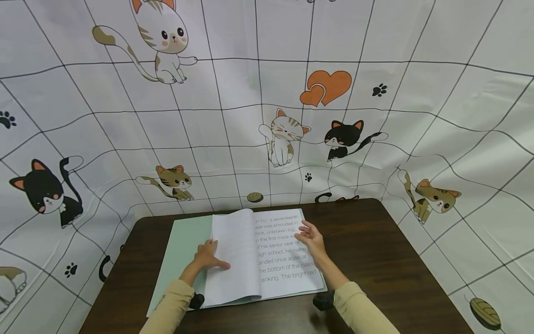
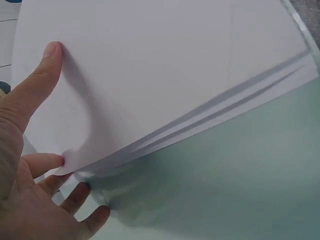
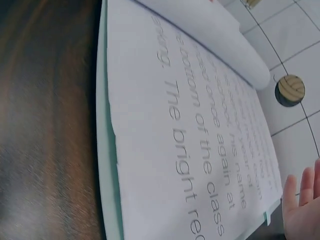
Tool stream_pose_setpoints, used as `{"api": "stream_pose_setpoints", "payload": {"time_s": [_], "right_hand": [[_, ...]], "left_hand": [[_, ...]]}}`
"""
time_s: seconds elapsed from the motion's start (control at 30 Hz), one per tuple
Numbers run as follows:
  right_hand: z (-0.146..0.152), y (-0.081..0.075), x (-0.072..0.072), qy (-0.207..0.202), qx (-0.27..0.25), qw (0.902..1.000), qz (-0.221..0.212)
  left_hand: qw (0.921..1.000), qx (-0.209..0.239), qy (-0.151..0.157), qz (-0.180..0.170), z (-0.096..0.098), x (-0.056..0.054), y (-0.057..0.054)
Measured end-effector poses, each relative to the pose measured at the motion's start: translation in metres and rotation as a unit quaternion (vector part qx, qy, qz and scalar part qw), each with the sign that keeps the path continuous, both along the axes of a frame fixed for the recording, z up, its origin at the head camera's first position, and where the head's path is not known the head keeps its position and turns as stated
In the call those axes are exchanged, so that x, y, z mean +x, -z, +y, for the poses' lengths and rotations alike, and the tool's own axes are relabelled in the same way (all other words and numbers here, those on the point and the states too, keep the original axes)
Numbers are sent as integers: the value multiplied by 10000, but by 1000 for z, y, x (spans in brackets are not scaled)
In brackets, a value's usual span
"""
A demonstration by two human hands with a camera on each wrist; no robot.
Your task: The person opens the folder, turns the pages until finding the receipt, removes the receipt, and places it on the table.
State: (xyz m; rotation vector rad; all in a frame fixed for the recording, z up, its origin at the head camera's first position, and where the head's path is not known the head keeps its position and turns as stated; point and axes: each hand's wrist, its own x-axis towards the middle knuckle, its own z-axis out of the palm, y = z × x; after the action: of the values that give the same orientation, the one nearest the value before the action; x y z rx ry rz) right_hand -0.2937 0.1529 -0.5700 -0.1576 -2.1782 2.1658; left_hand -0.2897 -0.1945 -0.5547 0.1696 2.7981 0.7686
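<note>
A book with a pale green cover (image 1: 189, 236) lies open on a dark table. Its right-hand page (image 1: 288, 260) carries large printed text, while the left-hand pages (image 1: 233, 278) look blank and bulge up near the spine. My left hand (image 1: 206, 255) rests at the left page edge. In the left wrist view the thumb (image 2: 50, 62) lies spread on the white paper, and the other fingers (image 2: 95, 220) reach the page edge and green cover. My right hand (image 1: 313, 240) is beside the upper right page edge, its fingers loosely extended; whether it touches the paper I cannot tell.
The brown wooden table (image 1: 375, 278) extends on both sides of the book. Behind it hangs a white cloth (image 1: 233, 93) with a grid and cartoon cats. Dark wrist devices (image 1: 323, 301) sit near both sleeves.
</note>
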Motion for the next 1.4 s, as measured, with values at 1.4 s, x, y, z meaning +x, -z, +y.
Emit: {"api": "stream_pose_setpoints", "payload": {"time_s": [1.4], "right_hand": [[21,12,-32,-275,776,9943,-674]], "left_hand": [[9983,556,-157,59,-17,6,37]]}}
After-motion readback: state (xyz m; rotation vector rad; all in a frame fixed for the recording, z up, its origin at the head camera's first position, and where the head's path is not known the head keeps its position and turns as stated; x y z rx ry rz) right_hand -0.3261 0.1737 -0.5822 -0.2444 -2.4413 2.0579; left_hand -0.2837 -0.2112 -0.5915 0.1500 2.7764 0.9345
